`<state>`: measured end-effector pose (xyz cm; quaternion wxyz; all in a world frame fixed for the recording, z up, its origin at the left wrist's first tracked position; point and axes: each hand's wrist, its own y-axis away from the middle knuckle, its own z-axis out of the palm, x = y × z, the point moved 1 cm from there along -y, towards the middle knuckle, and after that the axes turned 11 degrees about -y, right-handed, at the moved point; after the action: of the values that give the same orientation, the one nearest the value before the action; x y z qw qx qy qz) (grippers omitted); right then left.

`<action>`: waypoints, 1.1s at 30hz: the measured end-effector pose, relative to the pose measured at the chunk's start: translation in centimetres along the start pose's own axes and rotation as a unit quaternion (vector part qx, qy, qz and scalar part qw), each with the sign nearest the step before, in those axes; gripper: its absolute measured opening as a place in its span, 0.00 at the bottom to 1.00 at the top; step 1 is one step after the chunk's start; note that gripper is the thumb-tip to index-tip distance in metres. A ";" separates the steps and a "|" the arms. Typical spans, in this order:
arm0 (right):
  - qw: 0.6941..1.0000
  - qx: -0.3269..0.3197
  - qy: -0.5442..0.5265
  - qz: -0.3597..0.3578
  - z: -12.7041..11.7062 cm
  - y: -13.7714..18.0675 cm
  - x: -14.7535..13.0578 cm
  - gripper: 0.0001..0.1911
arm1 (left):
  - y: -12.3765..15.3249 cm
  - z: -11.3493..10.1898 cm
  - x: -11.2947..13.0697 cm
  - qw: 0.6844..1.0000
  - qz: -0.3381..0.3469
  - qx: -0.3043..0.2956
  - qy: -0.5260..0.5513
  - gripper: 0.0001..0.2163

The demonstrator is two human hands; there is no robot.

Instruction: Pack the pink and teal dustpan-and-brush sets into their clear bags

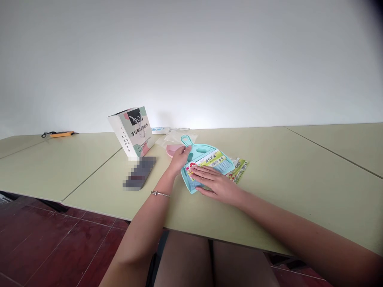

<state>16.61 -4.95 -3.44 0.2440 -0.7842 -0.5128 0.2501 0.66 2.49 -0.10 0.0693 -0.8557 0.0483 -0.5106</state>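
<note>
While the left hand [178, 159] grips a turquoise plastic dustpan [196, 154] over the pale-green table [278, 167], the right hand [220, 186], fingers extended, partly hides its printed card label [214, 159], reading 桌扫套装. A pink plastic piece [172, 149] is mostly covered; a dark rectangular object [145, 169] is pixelated. Cord obscures some lettering on the white paper bag [127, 137]; 超市 is legible.

Office-like room: joined tables [287, 171], white wall [209, 59], red tiled floor [74, 243].

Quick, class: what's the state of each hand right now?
Left hand: closed, holding the turquoise dustpan.
Right hand: open, laid across the printed label.
</note>
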 end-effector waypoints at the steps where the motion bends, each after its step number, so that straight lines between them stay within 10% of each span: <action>1: 1.000 -0.004 0.003 0.001 0.0 0.0 0.0 0.20 | 0.0 0.0 0.0 1.000 -0.007 -0.005 0.022 0.16; 17: 1.000 -0.006 -0.009 0.017 -0.2 0.1 0.5 0.19 | 1.0 -2.3 1.0 0.937 0.031 -0.333 0.099 0.28; 26: 0.987 0.133 -0.077 0.036 -1.1 0.0 0.4 0.14 | 1.0 -2.1 0.8 0.931 -0.005 -0.329 0.156 0.24; 30: 0.893 0.404 -0.075 0.183 -2.3 0.4 1.4 0.23 | 0.7 -2.6 0.8 0.932 -0.036 -0.303 0.197 0.24; 33: 0.773 0.483 -0.221 0.346 -2.7 0.2 2.0 0.30 | 0.5 -2.5 0.7 0.936 -0.048 -0.273 0.218 0.23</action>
<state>19.14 -3.49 -1.81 0.3676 -0.6107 -0.0579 0.6990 -1.23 1.75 1.65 -0.2032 -0.7109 0.1586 -0.6544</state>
